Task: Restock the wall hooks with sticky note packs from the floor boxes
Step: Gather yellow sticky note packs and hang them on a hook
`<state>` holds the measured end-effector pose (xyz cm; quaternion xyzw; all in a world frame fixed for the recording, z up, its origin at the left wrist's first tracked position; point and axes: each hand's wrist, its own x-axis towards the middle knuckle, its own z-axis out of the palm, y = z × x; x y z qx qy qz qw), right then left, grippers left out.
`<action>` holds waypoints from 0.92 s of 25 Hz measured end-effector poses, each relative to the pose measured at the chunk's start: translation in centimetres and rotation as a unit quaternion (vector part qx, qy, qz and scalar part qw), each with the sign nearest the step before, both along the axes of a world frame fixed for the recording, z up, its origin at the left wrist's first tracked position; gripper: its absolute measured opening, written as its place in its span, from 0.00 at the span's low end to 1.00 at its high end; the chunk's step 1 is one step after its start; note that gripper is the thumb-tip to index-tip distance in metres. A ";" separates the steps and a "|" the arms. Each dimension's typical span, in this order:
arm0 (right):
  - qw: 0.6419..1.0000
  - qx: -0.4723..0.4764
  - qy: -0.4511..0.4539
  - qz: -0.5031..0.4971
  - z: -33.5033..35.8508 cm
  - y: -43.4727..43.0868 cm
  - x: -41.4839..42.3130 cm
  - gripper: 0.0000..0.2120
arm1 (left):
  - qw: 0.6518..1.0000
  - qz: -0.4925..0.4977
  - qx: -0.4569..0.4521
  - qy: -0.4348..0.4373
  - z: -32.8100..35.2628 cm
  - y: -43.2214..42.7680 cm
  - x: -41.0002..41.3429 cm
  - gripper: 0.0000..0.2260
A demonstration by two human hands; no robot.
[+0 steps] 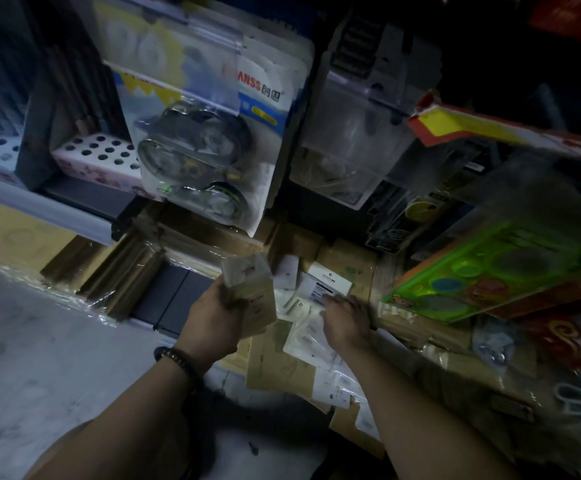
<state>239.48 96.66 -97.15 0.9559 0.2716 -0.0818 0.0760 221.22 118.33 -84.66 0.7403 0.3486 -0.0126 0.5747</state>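
Left hand (212,318) grips stack of tan packs (251,292). Right hand (347,322) over white packs (328,282) in floor box (351,265); blurred, grip unclear. Gathering stage; hanging on hooks judged all ahead.

Stack of tan card-backed sticky note packs (251,292): held in left hand (212,317), over the open brown cardboard floor box (351,258). Loose white flat packs (308,337): in that box, under and beside right hand (346,320), right of the stack. Clear hanging blister pack of tape rolls (206,157): on the wall behind both hands, above the box. Green plastic stencil board (483,268): right of the box. White perforated holder (98,157): on the shelf, left of the blister pack.
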 end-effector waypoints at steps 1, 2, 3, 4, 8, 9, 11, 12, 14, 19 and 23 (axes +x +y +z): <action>1.000 0.001 -0.014 -0.003 0.5 -0.1 -0.1 0.17 | 1.000 0.000 -0.004 0.002 0.0 0.0 0.0 0.12; 0.999 0.016 -0.023 -0.020 1.0 -0.1 -0.3 0.17 | 1.000 0.001 -0.004 0.004 0.0 0.1 0.1 0.12; 0.997 0.048 -0.029 -0.045 1.6 -0.2 -0.5 0.17 | 1.000 0.002 -0.005 0.005 0.0 0.1 0.1 0.13; 0.992 0.098 -0.035 -0.072 2.1 -0.4 -1.0 0.15 | 1.000 0.004 -0.015 0.004 0.2 0.1 -0.1 0.13; 0.897 0.407 -0.008 -0.170 5.8 -1.2 -6.2 0.06 | 0.988 0.027 -0.148 -0.020 1.6 -0.5 -0.8 0.10; 0.862 0.470 0.023 -0.191 7.0 -1.3 -8.0 0.07 | 0.984 0.028 -0.173 -0.021 2.2 -0.9 -1.0 0.10; 0.804 0.552 0.078 -0.207 9.2 -1.2 -11.3 0.12 | 0.976 0.040 -0.213 -0.031 3.0 -1.6 -1.5 0.11; 0.780 0.582 0.101 -0.206 9.9 -1.2 -12.8 0.12 | 0.971 0.046 -0.233 -0.037 3.3 -1.9 -1.7 0.11; 0.741 0.626 0.135 -0.203 11.7 -1.1 -15.7 0.07 | 0.962 0.043 -0.265 -0.046 4.5 -3.0 -2.4 0.13; 0.651 0.693 0.209 -0.229 17.8 -1.1 -19.9 0.12 | 0.935 0.040 -0.347 -0.065 7.7 -5.2 -5.0 0.14; 0.616 0.706 0.259 -0.235 23.1 -2.4 -21.6 0.06 | 0.919 0.032 -0.373 -0.120 12.6 -6.7 -7.2 0.15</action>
